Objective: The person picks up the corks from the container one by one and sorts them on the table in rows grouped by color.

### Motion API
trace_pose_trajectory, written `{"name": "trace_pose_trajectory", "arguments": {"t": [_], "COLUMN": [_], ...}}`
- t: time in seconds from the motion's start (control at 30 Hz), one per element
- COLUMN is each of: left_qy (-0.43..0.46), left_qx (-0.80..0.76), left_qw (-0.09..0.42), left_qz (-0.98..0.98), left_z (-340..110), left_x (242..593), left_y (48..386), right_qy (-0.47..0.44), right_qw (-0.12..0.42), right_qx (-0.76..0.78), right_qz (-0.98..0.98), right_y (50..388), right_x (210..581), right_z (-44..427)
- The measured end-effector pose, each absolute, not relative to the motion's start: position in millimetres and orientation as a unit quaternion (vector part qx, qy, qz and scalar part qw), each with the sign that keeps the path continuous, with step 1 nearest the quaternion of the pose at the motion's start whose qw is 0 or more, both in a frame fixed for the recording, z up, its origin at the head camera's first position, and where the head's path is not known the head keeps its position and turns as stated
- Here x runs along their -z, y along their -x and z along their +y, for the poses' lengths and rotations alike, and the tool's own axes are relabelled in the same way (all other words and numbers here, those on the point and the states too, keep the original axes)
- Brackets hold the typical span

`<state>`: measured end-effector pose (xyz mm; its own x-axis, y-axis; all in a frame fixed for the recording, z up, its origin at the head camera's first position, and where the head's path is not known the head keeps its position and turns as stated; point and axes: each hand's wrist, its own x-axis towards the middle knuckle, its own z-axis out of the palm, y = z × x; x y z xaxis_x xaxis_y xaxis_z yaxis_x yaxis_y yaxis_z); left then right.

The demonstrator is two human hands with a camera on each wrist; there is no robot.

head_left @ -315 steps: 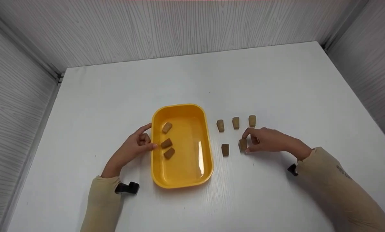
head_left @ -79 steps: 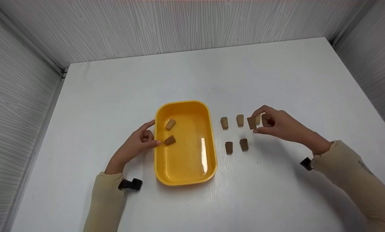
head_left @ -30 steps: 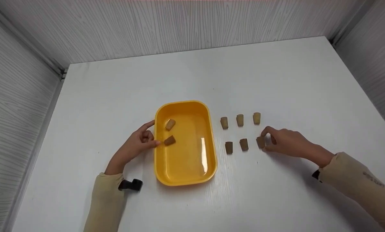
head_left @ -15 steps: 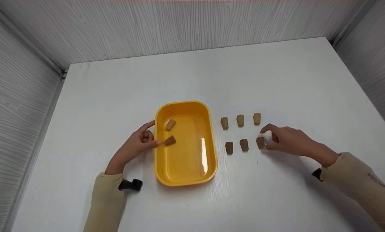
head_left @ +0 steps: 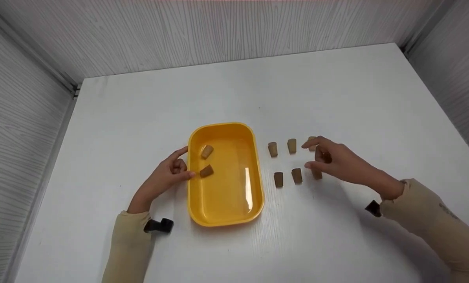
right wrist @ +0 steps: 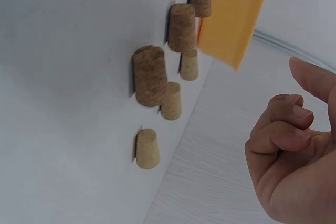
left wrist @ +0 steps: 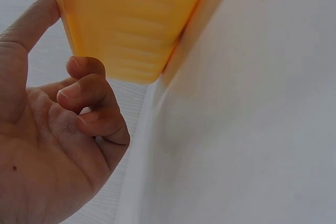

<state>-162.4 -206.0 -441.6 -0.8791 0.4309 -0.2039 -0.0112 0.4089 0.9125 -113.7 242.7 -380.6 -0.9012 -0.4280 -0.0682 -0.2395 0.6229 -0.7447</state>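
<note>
My left hand [head_left: 163, 177] holds the left rim of a yellow plastic tray [head_left: 226, 224], thumb over the edge and the other fingers outside, some curled. Inside lie a light cork stopper [head_left: 207, 151] and a dark brown one [head_left: 206, 171]. Right of the tray, three light corks [head_left: 292, 146] form a back row and three dark corks [head_left: 297, 175] a front row. Over the right end of both rows hovers my right hand [head_left: 336, 161], thumb and index finger apart, nothing between them. It partly covers the rightmost dark cork [right wrist: 150, 76] and light cork [right wrist: 147, 149] in the head view.
A white table [head_left: 234, 94] lies under everything. Grey wood-grain panels [head_left: 234, 31] stand behind it and at both sides. Both wrists carry black straps [head_left: 158, 225].
A dark cork left the tray in my right hand and was set down at the front row's right end. That hand then let go and moved up and left. My left hand stays at the tray.
</note>
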Motion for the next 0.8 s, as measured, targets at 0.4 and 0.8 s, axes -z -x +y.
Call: {"name": "trace_pose_trajectory", "arguments": {"t": [0.4,0.8], "left_qy": [-0.129,-0.132], "left_qx": [-0.536,-0.536], "left_qw": [0.212,0.212], "left_qz": [0.807,0.806], "left_z": [-206.9,-206.6], "left_x": [442.4,441.5], "left_y": [162.6,163.8], "right_qy": [0.222,0.309], "right_qw": [0.141,0.157], "right_qx": [0.432,0.409], "right_qz": [0.863,0.844], "right_y": [121.3,137.5], "right_x": [376.6,376.1], "right_z": [197.2,141.8]}}
